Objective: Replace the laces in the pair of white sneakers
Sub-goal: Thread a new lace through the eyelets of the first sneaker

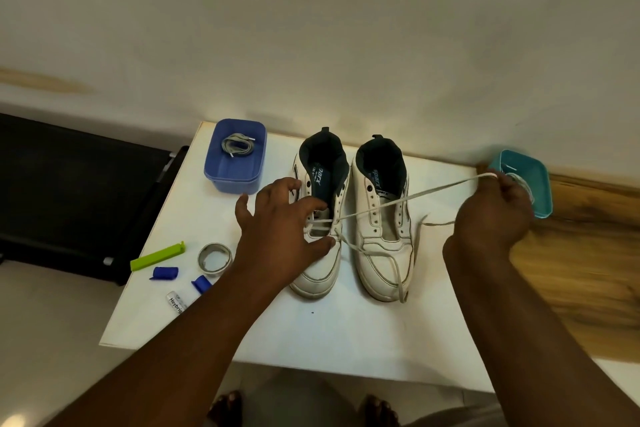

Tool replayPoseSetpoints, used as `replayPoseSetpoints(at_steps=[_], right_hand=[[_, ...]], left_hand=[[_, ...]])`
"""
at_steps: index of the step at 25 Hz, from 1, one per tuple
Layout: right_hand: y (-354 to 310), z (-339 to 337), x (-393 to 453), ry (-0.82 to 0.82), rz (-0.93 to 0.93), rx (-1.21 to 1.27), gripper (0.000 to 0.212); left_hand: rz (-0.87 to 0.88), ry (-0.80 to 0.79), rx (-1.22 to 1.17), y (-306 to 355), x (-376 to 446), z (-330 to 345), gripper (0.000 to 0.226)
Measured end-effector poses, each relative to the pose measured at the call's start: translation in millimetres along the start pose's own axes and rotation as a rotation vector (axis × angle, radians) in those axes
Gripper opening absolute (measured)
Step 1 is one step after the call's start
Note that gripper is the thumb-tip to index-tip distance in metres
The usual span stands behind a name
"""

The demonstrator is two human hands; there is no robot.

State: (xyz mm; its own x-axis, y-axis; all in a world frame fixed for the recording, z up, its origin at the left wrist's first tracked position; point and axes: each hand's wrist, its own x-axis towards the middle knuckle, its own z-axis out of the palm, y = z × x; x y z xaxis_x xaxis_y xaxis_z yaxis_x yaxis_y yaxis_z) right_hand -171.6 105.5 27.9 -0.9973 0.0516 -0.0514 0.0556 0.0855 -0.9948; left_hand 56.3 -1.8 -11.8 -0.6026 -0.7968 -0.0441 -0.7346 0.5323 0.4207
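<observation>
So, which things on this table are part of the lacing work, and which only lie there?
In use: left sneaker, right sneaker, lace, blue tub with grey laces, teal tub.

Lying about: green clip, tape roll, blue caps, white tube.

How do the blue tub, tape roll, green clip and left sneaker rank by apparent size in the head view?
1. left sneaker
2. blue tub
3. green clip
4. tape roll, though shorter than the clip, it looks broader.

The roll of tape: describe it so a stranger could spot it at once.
Start at the white table and look left of the two sneakers, near the left hand. The roll of tape lies flat beside the green clip, the only silvery ring there.
</observation>
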Motion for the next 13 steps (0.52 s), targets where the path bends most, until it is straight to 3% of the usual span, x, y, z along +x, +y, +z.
replayPoseSetpoints(at_steps=[2,3,6,9,13], right_hand=[[1,1,-15,-0.093,-0.219,-0.276,0.052],[5,1,-26,-0.202,-0.384,-0.417,0.057],[9,4,-66,-0.572,-0.794,-0.709,0.026],[8,1,-86,-0.831,-0.865,-1.075,0.023],[10,-5,-89,-0.848,-0.991,-1.509,0.023]], left_hand=[[0.0,-0.001,0.0,1,0,-1,0.06],[0.002,0.0,0.0,1,0,-1,0.061],[0.007,-0.004,-0.014,1,0,-1,0.063],[-0.001,-0.013,-0.026,1,3,-2,0.066],[0.007,0.009,-0.082,0,3,-2,0.066]])
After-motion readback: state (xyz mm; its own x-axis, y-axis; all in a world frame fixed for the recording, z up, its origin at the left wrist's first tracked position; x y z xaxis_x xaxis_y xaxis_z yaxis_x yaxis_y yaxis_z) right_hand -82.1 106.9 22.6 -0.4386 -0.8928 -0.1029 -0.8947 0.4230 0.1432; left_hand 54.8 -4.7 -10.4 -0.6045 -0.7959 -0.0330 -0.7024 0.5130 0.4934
